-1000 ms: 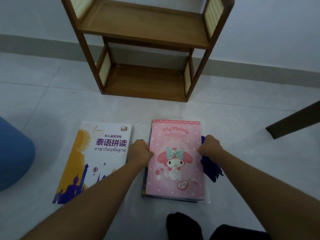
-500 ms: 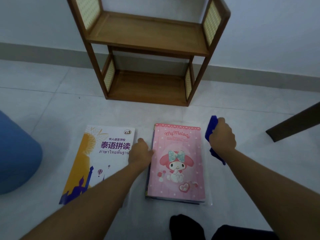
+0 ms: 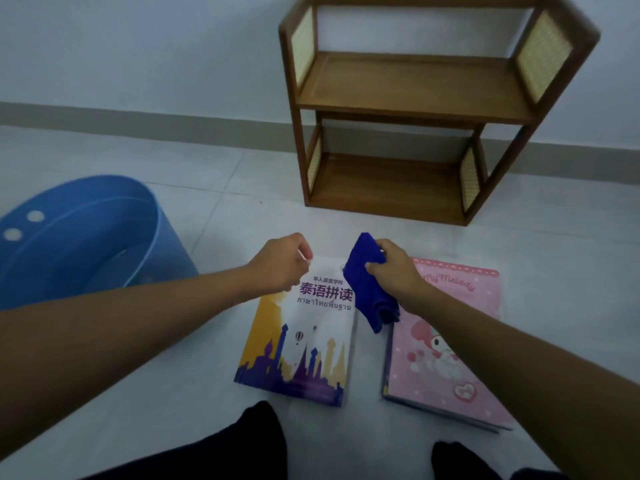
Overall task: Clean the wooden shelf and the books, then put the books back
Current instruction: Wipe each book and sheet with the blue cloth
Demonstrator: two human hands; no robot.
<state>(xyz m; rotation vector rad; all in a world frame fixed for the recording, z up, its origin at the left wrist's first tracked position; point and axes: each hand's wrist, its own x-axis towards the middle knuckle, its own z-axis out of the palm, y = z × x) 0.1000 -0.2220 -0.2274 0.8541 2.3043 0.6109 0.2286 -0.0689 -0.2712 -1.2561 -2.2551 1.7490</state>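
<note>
Blue soft cloth, bunched and folded, hangs from the right hand, whose fingers and thumb curl round its upper part. Its loose end droops over the gap btw. the two books. The left hand hovers over the top-left corner of the glossy white, yellow and purple paperback book, fingers loosely curled, nothing in it as far as can be seen.

Both books lie flat on the pale tiled floor, side by side, near but apart. The paperback is on the left; the pink cartoon-cover book is on the right and looks to top a thin stack (edges show along its lower side). The brown wooden two-tier shelf w/ woven side panels stands beyond by the wall, both tiers bare. A blue round plastic tub sits far left.

Handling, as a judgement:
- Books are prob. light, thin and bendy.
- Covers are glossy, so the cloth will glide and a book may skate on the tile. Pin an edge w/ the left hand while wiping.
- To lift a book, take the spine or a long edge, not a cover corner, which could crease.
- The cloth is limp; whether it is damp, can't tell.
- Shelf wood is rigid, but the woven panels look more delicate, so go gently there.
</note>
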